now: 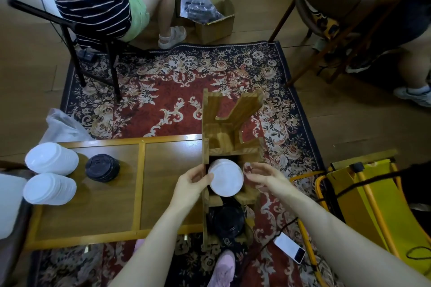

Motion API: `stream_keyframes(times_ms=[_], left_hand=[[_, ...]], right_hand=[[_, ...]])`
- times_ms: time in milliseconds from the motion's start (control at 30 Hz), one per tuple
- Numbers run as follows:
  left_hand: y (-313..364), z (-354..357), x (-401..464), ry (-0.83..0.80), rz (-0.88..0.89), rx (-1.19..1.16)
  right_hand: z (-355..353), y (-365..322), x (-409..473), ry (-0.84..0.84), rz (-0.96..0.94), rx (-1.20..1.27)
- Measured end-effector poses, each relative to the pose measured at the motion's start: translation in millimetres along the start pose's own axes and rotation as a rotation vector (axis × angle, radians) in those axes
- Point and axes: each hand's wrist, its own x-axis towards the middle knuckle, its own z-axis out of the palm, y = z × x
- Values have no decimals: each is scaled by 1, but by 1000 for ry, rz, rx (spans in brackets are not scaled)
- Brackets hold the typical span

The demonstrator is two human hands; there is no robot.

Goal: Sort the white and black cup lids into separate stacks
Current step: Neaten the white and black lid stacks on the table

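A stack of white lids [225,177] stands in a slot of the wooden rack [229,121] beside the low table. My left hand [194,180] touches its left side with fingers on the rim. My right hand [262,176] hovers open just to its right, apart from it. A stack of black lids [227,219] sits in the rack's nearer slot. On the table's left end stand two white lid stacks [52,158] [50,189] and a short black lid stack [102,168].
The brown table [163,177] stands on a patterned red rug. A phone [289,250] with a cable lies on the rug at my right. Yellow folding frame [363,205] to the right. Seated people and chairs stand beyond, with a cardboard box [214,16].
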Motion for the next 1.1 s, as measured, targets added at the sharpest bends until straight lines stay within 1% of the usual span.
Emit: stream_keyframes(times_ms=[100, 200, 267, 367, 433, 500, 533, 600, 633, 667, 733, 800, 833, 867, 900, 933, 967, 1000, 1033, 1100], left_hand=[[0, -4, -16, 34, 57, 87], [6, -6, -40, 138, 165, 257], [19, -8, -62, 187, 243, 357], [50, -12, -97, 193, 357, 518], [74, -18, -120, 219, 430, 605], [97, -29, -139, 280, 481, 707], [106, -37, -148, 319, 496, 747], [115, -60, -163, 389, 496, 760], [116, -74, -169, 423, 492, 749], [114, -90, -175, 463, 486, 738], [103, -123, -183, 545, 448, 704], [88, -159, -186, 605, 369, 660], [79, -177, -185, 630, 320, 654], [69, -195, -182, 651, 267, 660], [59, -211, -179, 668, 215, 672], [49, -227, -174, 680, 167, 689], [37, -241, -169, 685, 124, 705], [26, -256, -162, 693, 94, 709], [14, -270, -155, 700, 72, 706], [-10, -293, -142, 692, 22, 662]], right_hand=[[-8, -2, -15, 221, -72, -13], [-19, -6, -39, 465, -206, -24], [-24, -18, -58, 569, -288, -29], [-27, -57, -91, 717, -383, 83], [-26, -99, -121, 802, -480, 228], [-20, -151, -156, 832, -629, 425], [-13, -178, -175, 813, -719, 492], [11, -228, -211, 707, -943, 491], [28, -250, -226, 616, -1066, 441], [46, -268, -234, 513, -1159, 364], [91, -297, -231, 323, -1248, 148], [139, -313, -206, 203, -1225, -136], [162, -315, -187, 166, -1179, -344], [184, -312, -168, 151, -1139, -675], [202, -306, -149, 165, -1124, -1095], [219, -297, -133, 166, -1114, -1459], [235, -287, -118, 164, -1149, -1735], [251, -277, -105, 144, -1191, -1870], [268, -270, -93, 127, -1223, -1908], [300, -259, -72, 74, -1209, -1887]])
